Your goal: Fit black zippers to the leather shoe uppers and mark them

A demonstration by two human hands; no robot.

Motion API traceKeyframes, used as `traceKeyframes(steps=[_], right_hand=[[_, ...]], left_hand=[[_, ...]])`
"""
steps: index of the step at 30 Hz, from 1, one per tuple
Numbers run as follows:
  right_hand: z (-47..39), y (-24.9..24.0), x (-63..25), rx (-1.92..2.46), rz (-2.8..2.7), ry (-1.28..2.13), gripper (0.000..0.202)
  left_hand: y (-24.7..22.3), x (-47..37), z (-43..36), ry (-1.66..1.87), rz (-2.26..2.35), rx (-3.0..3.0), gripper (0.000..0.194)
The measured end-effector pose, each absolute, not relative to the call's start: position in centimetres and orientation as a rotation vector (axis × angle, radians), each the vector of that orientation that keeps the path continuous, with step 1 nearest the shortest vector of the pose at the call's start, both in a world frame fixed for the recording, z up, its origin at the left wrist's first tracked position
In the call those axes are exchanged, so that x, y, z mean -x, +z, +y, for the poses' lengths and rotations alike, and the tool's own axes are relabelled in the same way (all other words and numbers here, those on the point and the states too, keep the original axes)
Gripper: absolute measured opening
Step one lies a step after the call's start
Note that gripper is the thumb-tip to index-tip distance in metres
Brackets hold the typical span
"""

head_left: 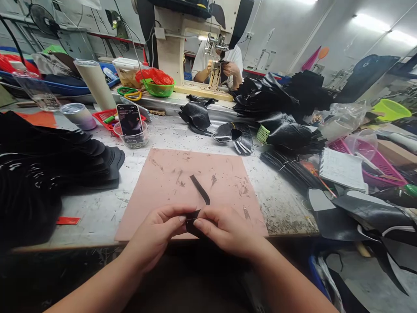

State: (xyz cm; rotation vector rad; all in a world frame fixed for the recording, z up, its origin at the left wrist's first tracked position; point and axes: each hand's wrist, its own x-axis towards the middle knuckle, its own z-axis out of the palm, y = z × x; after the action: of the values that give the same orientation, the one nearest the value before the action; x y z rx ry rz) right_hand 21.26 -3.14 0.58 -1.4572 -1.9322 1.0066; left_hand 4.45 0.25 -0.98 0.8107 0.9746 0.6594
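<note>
Between my two hands, at the front edge of a pink mat (156, 178), is a small black piece (192, 226) that looks like leather or fabric. The thumb and fingers of my left hand (163, 226) pinch its left side. My right hand (224, 226) grips it from the right, thumb on top. Part of the piece is hidden by the fingers. Just beyond my hands a narrow black strip (200, 190) lies slantwise on the mat, touched by neither hand.
A stack of black cut pieces (81, 161) stands at left. A phone (130, 121) leans in a clear plastic tub (135, 140). Black leather pieces (280, 130), a notebook (342, 167) and a pink basket (378, 174) crowd the right. Behind, a co-worker (234, 67) sits at a sewing machine (172, 56).
</note>
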Motion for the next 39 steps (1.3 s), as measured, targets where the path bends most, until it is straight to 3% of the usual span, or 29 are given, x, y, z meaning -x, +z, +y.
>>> traceKeyframes(steps=[39], right_hand=[[-5.2, 1.4, -22.5, 1.588, -1.894, 0.736, 0.027]], left_hand=[[-0.1, -5.6, -0.5, 0.569, 0.936, -0.961, 0.023]])
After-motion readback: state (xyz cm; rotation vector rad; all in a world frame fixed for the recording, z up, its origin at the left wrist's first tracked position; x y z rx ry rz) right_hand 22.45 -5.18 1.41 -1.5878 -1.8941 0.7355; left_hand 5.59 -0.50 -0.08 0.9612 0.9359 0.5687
